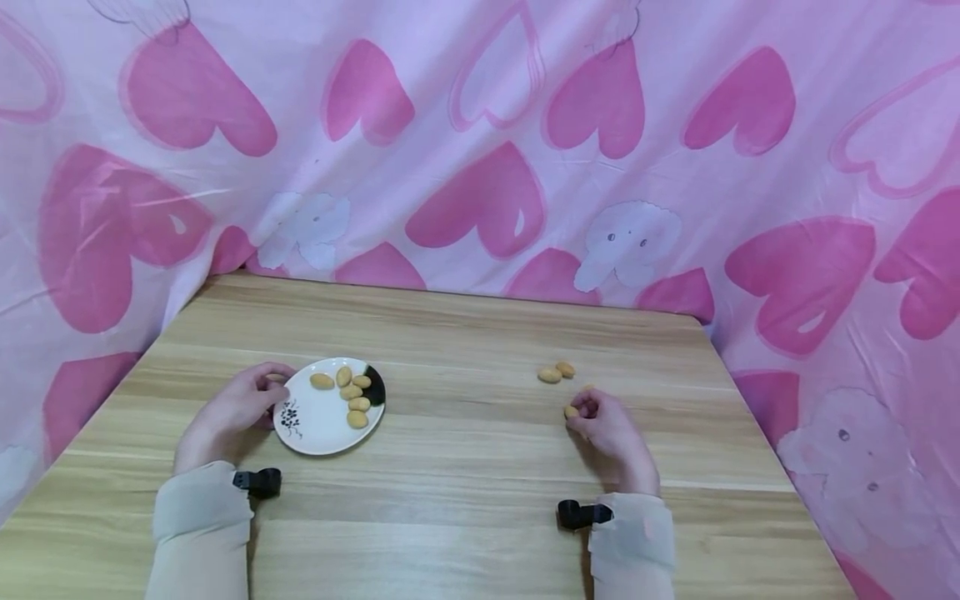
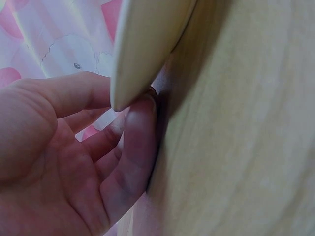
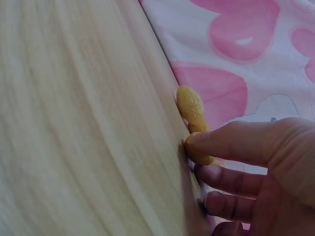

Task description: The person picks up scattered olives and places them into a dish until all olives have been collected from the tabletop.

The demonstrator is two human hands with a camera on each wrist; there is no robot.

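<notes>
At the left, a round white plate (image 1: 318,425) with a black patch and a dark flower print lies on the table. My left hand (image 1: 238,406) grips its left rim, the thumb over the edge and fingers underneath, as the left wrist view shows at the plate's underside (image 2: 142,49). Several peanuts in their shells (image 1: 351,392) lie on the plate's upper and right part. Over on the right, my right hand (image 1: 611,427) pinches a peanut (image 3: 198,151) between thumb and fingertips, close over the tabletop. Two loose peanuts (image 1: 550,375) lie beyond it; another is partly hidden behind the fingers.
The wooden table (image 1: 457,500) carries everything. Pink cloth with hearts (image 1: 480,200) hangs along its back and sides. Each sleeve cuff wears a small black camera (image 1: 258,482).
</notes>
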